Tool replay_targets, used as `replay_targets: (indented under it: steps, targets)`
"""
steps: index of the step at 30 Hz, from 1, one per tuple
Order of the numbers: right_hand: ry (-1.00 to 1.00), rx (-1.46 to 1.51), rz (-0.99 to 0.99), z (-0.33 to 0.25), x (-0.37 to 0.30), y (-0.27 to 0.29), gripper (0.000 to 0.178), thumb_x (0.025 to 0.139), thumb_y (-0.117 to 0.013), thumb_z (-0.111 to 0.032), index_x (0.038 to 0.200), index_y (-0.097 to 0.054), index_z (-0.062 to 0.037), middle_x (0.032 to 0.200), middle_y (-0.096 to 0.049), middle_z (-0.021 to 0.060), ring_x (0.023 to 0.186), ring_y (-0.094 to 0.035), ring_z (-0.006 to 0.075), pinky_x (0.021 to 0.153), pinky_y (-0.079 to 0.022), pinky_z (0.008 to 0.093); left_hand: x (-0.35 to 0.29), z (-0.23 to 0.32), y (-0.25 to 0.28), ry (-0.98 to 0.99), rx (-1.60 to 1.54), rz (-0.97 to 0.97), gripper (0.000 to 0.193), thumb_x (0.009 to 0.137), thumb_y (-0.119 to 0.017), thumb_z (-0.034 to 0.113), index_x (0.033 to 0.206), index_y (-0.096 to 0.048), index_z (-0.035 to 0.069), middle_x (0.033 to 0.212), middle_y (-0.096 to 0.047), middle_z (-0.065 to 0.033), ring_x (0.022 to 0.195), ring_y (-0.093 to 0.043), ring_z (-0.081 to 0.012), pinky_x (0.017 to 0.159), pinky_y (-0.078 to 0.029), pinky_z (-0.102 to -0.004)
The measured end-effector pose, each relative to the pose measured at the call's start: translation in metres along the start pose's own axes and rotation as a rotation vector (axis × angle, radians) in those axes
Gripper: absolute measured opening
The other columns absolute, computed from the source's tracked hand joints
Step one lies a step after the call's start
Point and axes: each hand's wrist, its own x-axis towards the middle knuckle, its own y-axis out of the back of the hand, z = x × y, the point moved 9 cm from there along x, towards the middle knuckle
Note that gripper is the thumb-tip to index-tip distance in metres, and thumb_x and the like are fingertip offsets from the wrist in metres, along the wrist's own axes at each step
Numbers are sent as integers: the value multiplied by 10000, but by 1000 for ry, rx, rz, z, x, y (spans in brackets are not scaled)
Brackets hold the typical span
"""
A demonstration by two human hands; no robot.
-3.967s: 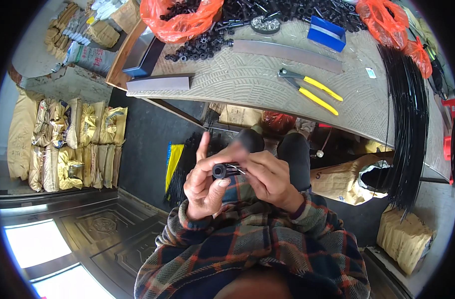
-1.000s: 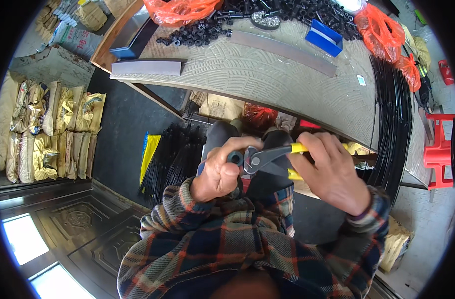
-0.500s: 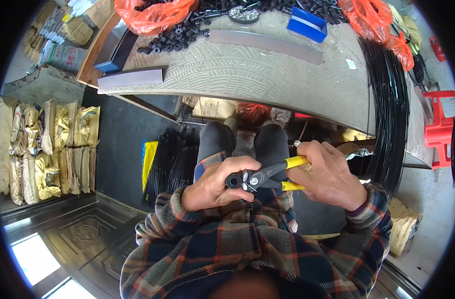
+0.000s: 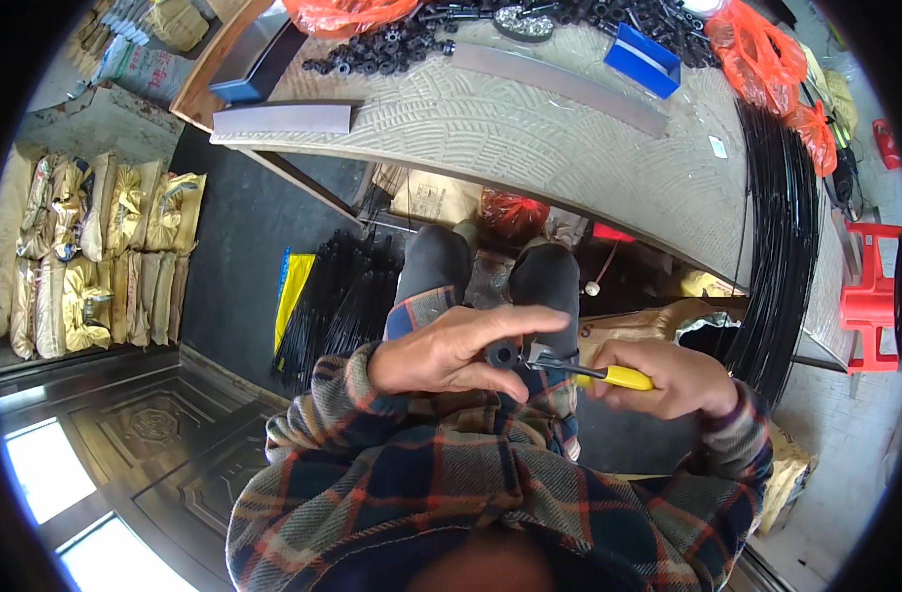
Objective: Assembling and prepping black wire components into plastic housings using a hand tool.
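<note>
Above my lap, my left hand (image 4: pixel 446 348) holds a small black round part with a hole through it (image 4: pixel 502 354). Its thumb and forefinger stretch out past the part on either side. My right hand (image 4: pixel 676 379) is closed around the yellow handle (image 4: pixel 629 377) of a pair of pliers. The pliers' metal head (image 4: pixel 552 362) lies right beside the black part; whether they touch, I cannot tell. The second handle is mostly hidden by my fingers.
The table (image 4: pixel 560 148) ahead carries a heap of black parts (image 4: pixel 372 54), metal strips (image 4: pixel 283 118), a blue box (image 4: pixel 643 61) and orange bags (image 4: pixel 757 59). Long black rods (image 4: pixel 777 237) hang over its right side. More rods (image 4: pixel 342 296) stand left of my legs. A red stool (image 4: pixel 870 296) is at right.
The pliers have rolled on edge and their head has moved right, partly off the black part. My right hand has lowered and moved right. The whole view has tilted slightly.
</note>
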Motion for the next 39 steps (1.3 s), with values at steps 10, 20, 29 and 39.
replay_targets:
  steps: [10, 20, 29, 39]
  targets:
    - [117, -842, 564, -41, -10, 10, 625, 706, -721, -146, 1229, -392, -52, 974, -549, 144, 738, -575, 263, 636, -476, 345, -4, -10, 0, -10, 29, 17, 674, 622, -759, 291, 1176, -486, 22, 1087, -570, -138, 926, -594, -241, 768, -475, -308]
    - [135, 173, 223, -8, -5, 13, 556, 716, -737, -272, 1182, -505, -77, 1024, -597, 132, 787, -626, 225, 648, -496, 283, 0, -5, -4, -96, -80, -112, 649, 631, -762, 285, 1156, -503, 4, 1024, -594, -130, 884, -599, -272, 734, -466, -324]
    - [175, -867, 920, -30, 4, 17, 315, 614, -721, -126, 909, -629, -60, 906, -545, 107, 736, -563, 263, 600, -452, 332, -16, -13, 24, -42, -62, 464, 642, 799, -529, 548, 1051, -532, -42, 966, -589, -122, 771, -580, -181, 676, -448, -283]
    - [173, 641, 849, 53, 58, 31, 106, 799, -592, -67, 847, -647, 9, 947, -594, 85, 735, -573, 131, 643, -484, 249, -16, -34, 52, 22, 42, 687, 692, 906, -264, 555, 1085, -510, -67, 611, -444, -25, 481, -334, -63, 466, -270, -221]
